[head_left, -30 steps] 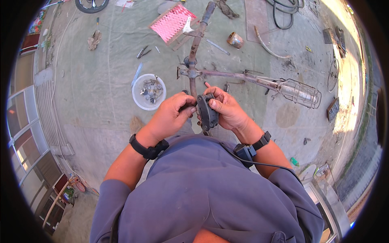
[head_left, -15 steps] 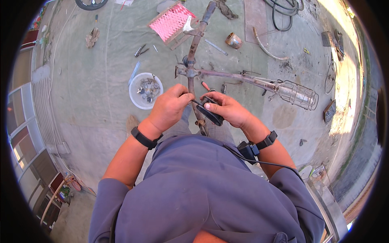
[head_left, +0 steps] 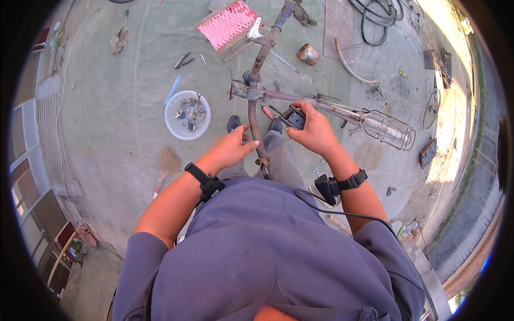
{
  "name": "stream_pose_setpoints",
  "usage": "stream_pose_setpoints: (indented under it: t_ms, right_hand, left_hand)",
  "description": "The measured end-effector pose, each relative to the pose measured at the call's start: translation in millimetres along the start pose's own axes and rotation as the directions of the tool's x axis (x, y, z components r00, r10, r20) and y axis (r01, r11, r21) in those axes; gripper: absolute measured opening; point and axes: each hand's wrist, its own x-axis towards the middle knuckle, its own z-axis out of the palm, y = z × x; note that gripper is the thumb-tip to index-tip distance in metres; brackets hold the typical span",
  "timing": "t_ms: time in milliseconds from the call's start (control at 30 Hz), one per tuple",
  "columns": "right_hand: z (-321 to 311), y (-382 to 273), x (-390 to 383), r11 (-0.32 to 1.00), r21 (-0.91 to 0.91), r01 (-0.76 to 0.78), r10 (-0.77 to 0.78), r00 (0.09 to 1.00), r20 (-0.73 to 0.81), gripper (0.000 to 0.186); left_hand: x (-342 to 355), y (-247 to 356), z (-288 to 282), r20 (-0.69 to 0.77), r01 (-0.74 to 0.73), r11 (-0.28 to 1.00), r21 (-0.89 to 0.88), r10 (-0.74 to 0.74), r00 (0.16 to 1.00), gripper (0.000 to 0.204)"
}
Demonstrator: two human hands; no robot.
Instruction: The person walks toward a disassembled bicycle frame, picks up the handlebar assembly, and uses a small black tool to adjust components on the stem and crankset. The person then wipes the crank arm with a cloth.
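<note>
My right hand [head_left: 317, 128] grips a black bicycle pedal [head_left: 296, 119], a ridged block with a thin rod sticking out to the left. My left hand [head_left: 231, 150] holds nothing; its fingers are apart, their tips beside the near end of a rusty handlebar [head_left: 254, 115]. Whether they touch the bar I cannot tell. The handlebar belongs to a worn bicycle frame [head_left: 300, 99] that stretches off to the right and ends in a wire rack [head_left: 393, 130]. On the ground left of it stands a white bowl [head_left: 170, 124] of small metal parts.
Pliers [head_left: 183, 60] lie beyond the bowl, near a pink woven stool [head_left: 229, 24]. A red-handled tool [head_left: 266, 111] rests by my feet. Farther right are a rusty can [head_left: 308, 54], a curved tube [head_left: 350, 68] and black hoses [head_left: 375, 35]. A brush [head_left: 169, 162] lies at left.
My left hand has let go of the rod on the pedal and drawn back toward me. My right hand has carried the pedal to the right and farther away.
</note>
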Motion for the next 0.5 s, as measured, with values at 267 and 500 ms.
stream_pose_setpoints:
  t_ms: [267, 500]
  right_hand:
    - [-12.6, 8.6, 29.3, 0.923, -0.364, 0.122, -0.166, 0.982, -0.091, 0.055]
    - [-22.0, 5.1, 36.3, 0.91, -0.391, 0.135, -0.169, 0.984, -0.053, 0.054]
  left_hand:
    - [16.2, -2.3, 9.9, 0.353, 0.306, 0.714, -0.63, -0.088, 0.932, 0.04]
    - [18.4, -3.9, 24.2, 0.264, 0.27, 0.603, -0.751, -0.101, 0.959, 0.02]
